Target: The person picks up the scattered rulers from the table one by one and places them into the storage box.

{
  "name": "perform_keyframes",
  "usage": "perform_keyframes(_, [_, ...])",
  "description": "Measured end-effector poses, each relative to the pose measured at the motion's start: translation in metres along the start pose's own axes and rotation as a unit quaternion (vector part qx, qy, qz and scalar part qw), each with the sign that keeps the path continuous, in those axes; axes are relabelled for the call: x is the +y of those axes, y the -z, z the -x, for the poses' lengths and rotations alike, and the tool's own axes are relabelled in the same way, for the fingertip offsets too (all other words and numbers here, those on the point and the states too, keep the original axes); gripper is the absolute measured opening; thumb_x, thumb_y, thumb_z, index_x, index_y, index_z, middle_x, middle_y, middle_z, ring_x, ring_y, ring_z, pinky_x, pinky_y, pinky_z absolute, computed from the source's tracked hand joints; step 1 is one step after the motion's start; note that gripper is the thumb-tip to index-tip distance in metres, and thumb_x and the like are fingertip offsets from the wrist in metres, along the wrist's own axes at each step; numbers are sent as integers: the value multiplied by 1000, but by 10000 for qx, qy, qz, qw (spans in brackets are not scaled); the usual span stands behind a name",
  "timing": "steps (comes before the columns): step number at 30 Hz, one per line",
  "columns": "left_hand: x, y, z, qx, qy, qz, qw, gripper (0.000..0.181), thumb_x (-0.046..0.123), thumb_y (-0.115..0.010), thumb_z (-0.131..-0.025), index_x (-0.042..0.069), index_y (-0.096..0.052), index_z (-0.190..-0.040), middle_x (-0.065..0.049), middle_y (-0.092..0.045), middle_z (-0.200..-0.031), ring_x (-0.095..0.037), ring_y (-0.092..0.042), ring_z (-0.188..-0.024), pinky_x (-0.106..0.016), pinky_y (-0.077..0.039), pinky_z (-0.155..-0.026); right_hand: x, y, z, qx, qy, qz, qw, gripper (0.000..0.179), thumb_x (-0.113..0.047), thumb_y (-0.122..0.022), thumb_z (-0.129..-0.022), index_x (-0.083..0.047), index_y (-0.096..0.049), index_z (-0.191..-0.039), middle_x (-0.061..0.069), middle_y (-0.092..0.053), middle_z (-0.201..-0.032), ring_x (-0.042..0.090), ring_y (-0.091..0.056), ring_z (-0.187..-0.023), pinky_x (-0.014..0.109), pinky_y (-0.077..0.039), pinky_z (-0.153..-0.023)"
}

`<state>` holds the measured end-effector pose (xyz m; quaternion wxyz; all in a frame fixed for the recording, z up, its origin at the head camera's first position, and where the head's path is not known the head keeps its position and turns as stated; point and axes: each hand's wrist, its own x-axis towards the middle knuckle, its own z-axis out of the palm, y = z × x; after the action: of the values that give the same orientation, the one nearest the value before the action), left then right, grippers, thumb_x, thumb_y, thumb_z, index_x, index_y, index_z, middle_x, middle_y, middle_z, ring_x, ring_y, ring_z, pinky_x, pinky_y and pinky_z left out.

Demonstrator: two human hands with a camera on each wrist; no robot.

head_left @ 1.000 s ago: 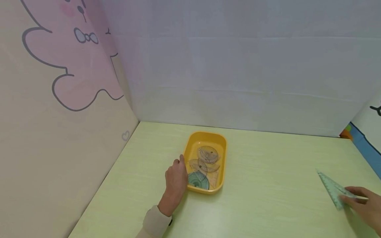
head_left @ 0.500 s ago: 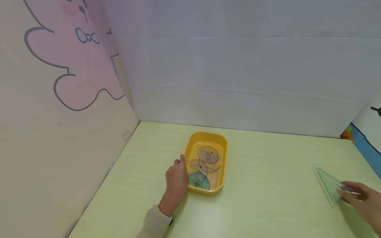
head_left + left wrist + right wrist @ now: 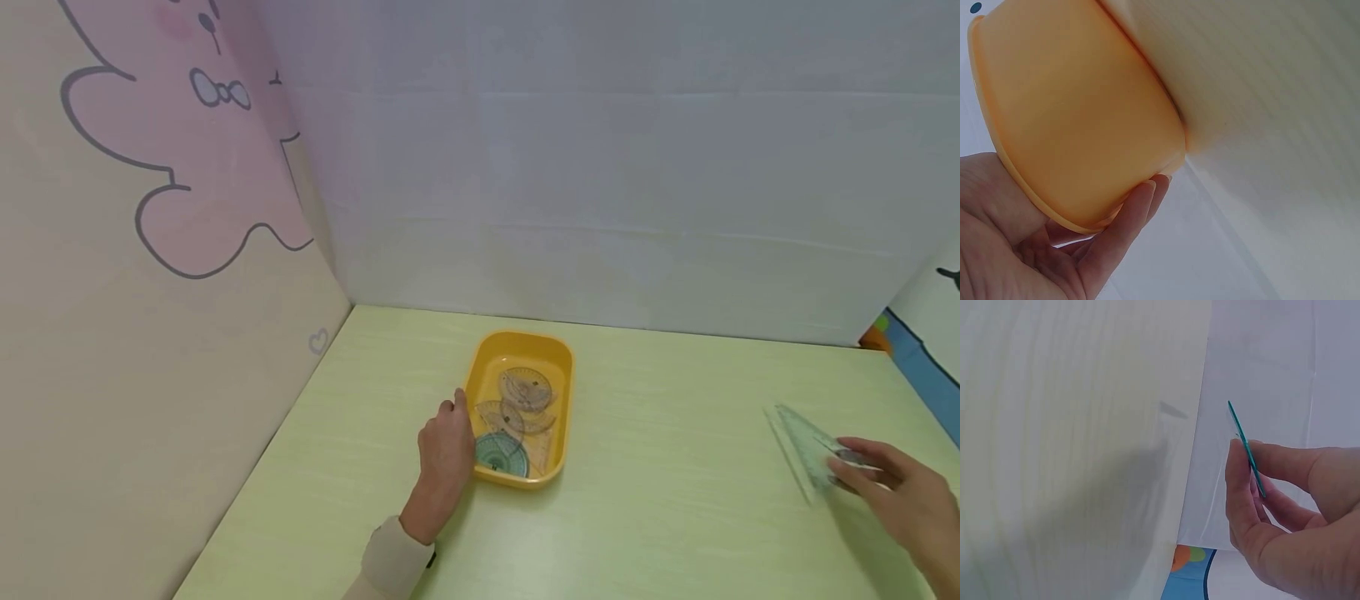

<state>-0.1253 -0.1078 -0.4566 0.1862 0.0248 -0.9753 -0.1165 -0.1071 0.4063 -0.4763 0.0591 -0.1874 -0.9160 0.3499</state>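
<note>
My left hand (image 3: 446,446) grips the left side of a yellow plastic tray (image 3: 567,408), which stands on the table. In the left wrist view its fingers (image 3: 1125,231) lie against the tray's outer wall (image 3: 1085,112), near the rim. Inside the tray are a green protractor (image 3: 501,454), a clear protractor (image 3: 525,389) and other overlapping clear pieces. At the right, my right hand (image 3: 903,492) pinches a translucent green set square (image 3: 808,443) between thumb and fingers. The right wrist view shows this set square (image 3: 1242,434) edge-on, held above the table.
The pale green table (image 3: 660,467) meets a white sheet (image 3: 600,167) at the back. A cream wall hanging (image 3: 150,375) with a pink cartoon figure rises along the left edge. At the right edge stands another panel with a blue patch (image 3: 918,367).
My right hand has moved left and a little away from me, carrying the set square, which has tilted slightly. The left hand and the tray have stayed in place.
</note>
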Motion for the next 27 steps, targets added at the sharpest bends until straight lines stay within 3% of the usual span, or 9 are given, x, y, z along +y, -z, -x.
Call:
perform_keyframes(3, [1,0,0,-53,17,2,10000,37,0,-74,-91,-5,-65,-127,-17,-68,-89,-33,-66,-59,-41,-55,-51,-4,-1,0,56,115,-81,9999,50,-23,-67,-101,10,-53,-137,25,-68,-109,-20,-41,-65,15,-47,-53])
perform_keyframes(4, [2,1,0,-69,17,-9,10000,38,0,-74,-91,-4,-65,-127,-17,-68,-89,-33,-67,-60,-41,-55,-52,-5,-2,-1,54,130,-77,9999,50,-24,-68,-101,9,-54,-136,17,-71,-102,-21,-41,-65,16,-48,-53])
perform_keyframes(5, [2,1,0,-74,14,-15,10000,38,0,-75,-91,-4,-65,-127,-17,-68,-89,-33,-67,-60,-41,-56,-52,-6,-3,-1,30,154,-63,9999,51,-25,-68,-101,9,-54,-136,17,-71,-103,-21,-41,-65,15,-48,-53])
perform_keyframes(11, [1,-1,0,-5,-18,-33,10000,38,-1,-76,-89,-5,-65,-126,-17,-67,-87,-33,-66,-58,-41,-55,-50,-21,-6,1,-85,372,-57,9993,54,-29,-68,-101,7,-55,-138,34,-64,-122,-23,-43,-67,13,-47,-55])
perform_keyframes(13, [0,0,1,-14,-24,-31,10000,38,-1,-76,-89,-5,-65,-126,-17,-67,-87,-33,-66,-58,-40,-55,-51,-27,-8,3,-116,356,-152,9992,54,-29,-67,-102,7,-54,-139,31,-67,-120,-22,-46,-67,13,-48,-55])
perform_keyframes(14, [0,0,1,-22,-24,-22,10000,38,-1,-76,-89,-5,-65,-126,-17,-67,-87,-33,-66,-59,-40,-55,-51,-30,-8,4,-136,337,-207,9991,55,-30,-66,-102,8,-53,-139,29,-68,-117,-22,-46,-67,13,-49,-56])
perform_keyframes(17, [0,0,1,-43,-19,-7,10000,37,-1,-75,-90,-5,-64,-125,-17,-67,-87,-33,-66,-59,-40,-55,-50,-36,-10,7,-180,399,-403,9982,56,-32,-67,-101,8,-54,-138,-4,-72,-97,-22,-49,-69,13,-49,-57])
perform_keyframes(20, [0,0,1,7,-32,-8,10000,37,-2,-75,-89,-5,-65,-125,-17,-67,-86,-33,-66,-58,-40,-55,-50,-42,-13,9,-222,534,-593,9966,57,-34,-68,-100,8,-55,-137,-33,-55,-88,-22,-52,-71,12,-50,-59])
perform_keyframes(27, [0,0,0,-116,23,-43,9999,40,-1,-75,-90,-5,-64,-128,-17,-68,-90,-31,-67,-60,-40,-56,-52,-55,-20,13,-422,792,-914,9918,55,-33,-69,-100,9,-56,-134,-38,-54,-87,-18,-59,-73,14,-52,-61])
